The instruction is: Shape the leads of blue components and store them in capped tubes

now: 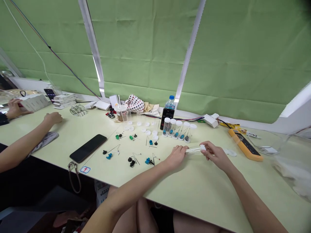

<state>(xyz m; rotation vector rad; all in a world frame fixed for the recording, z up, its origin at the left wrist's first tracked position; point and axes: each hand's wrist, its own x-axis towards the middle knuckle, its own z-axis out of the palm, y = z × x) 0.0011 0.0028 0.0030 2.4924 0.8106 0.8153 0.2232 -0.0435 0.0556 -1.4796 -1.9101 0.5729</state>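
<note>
A clear plastic tube [193,150] lies sideways between my two hands, just above the table. My left hand [178,155] is closed around one end of it. At the other end, the fingers of my right hand [213,153] pinch the white cap [202,148]. Beyond my hands stands a row of several capped clear tubes [175,133] with blue parts and thin metal pieces inside. To the left, small groups of green parts [131,138], blue parts [147,160], black parts [132,163] and bent metal pins [137,158] lie on the table. Loose white caps [139,124] sit behind them.
A black phone [88,148] lies at left; another phone [166,118] stands upright before a water bottle [170,103]. A lidded drink cup [121,113] is at the back. An orange multimeter [245,145] lies at right. Another person's hand [52,118] rests at far left.
</note>
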